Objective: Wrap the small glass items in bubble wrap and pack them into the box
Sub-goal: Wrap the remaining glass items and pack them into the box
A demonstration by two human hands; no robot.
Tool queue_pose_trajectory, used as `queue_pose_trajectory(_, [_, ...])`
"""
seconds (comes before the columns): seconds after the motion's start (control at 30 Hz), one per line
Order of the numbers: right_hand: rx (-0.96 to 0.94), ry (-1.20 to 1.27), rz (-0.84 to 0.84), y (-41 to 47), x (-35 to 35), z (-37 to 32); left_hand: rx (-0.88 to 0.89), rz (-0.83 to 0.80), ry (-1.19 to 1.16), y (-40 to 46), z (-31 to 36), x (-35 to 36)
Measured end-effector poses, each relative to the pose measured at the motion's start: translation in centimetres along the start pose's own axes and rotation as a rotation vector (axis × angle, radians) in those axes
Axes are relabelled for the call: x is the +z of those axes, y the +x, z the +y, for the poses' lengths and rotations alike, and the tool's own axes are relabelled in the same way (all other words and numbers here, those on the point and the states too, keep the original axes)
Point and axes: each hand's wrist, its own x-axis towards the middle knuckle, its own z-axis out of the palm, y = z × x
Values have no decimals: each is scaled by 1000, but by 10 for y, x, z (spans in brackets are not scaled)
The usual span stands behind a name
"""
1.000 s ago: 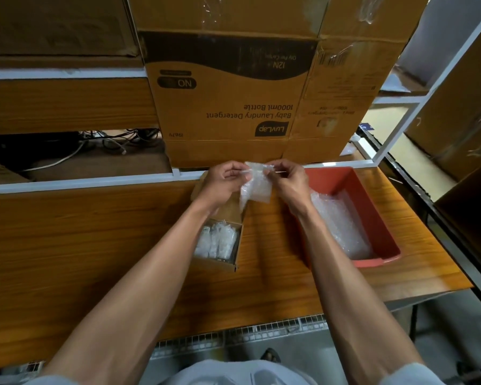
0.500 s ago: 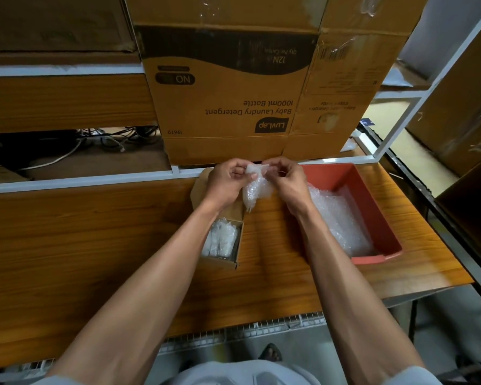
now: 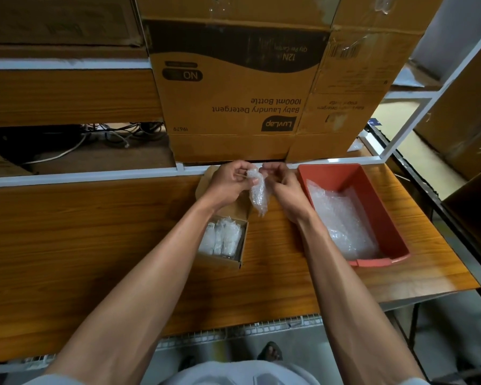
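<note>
1. Cardboard cartons [image 3: 233,87] stacked on the shelf fill the far side, the biggest printed with a detergent label that reads upside down from here.
2. Wood-grain table [image 3: 81,245] runs across the middle, with both forearms reaching out over it.
3. Red tray [image 3: 383,207] sits on the right of the table; loose bubble wrap sheets [image 3: 342,218] lie inside it.
4. Small open box [image 3: 228,245] stands left of centre on the table, with several wrapped pieces [image 3: 222,240] already lying in it.
5. Left hand [image 3: 228,184] and right hand [image 3: 283,187] are raised close together above the far end of the box, each pinching the top of one bubble-wrap bundle [image 3: 257,193] that hangs between them. The glass item inside cannot be made out.
6. Judging by the twisted top, the step in hand is closing this wrap. The next move would call for keeping the twist tight while lowering the bundle into the free space in the box beside the others, gently, since glass is inside.
</note>
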Motion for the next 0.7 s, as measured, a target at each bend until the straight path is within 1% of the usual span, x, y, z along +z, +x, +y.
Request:
queue_pose_trajectory(0.13, [60,-13,-226,-15,12,-5,-78,22,-108,0,-11,-13])
queue_pose_trajectory(0.2, [88,-39,-288,-18,18,1,-111,-2,-153,-2,-16,-19])
queue_pose_trajectory(0.33, [152,-34,-352,-17,26,21,-121,-61,-153,-9,-27,-34])
queue_pose_trajectory(0.43, [208,-23,-358,-17,28,37,-163,-42,-163,-13,-44,-48])
queue_pose_trajectory(0.53, [231,-152,-306,-19,28,48,-227,22,-159,-16,-63,-61])
queue_pose_trajectory(0.63, [198,-299,-121,-21,36,53,-289,1,-132,-20,-78,-67])
queue_pose_trajectory(0.7, [155,-443,-24,-20,45,57,-330,-28,-90,-23,-84,-65])
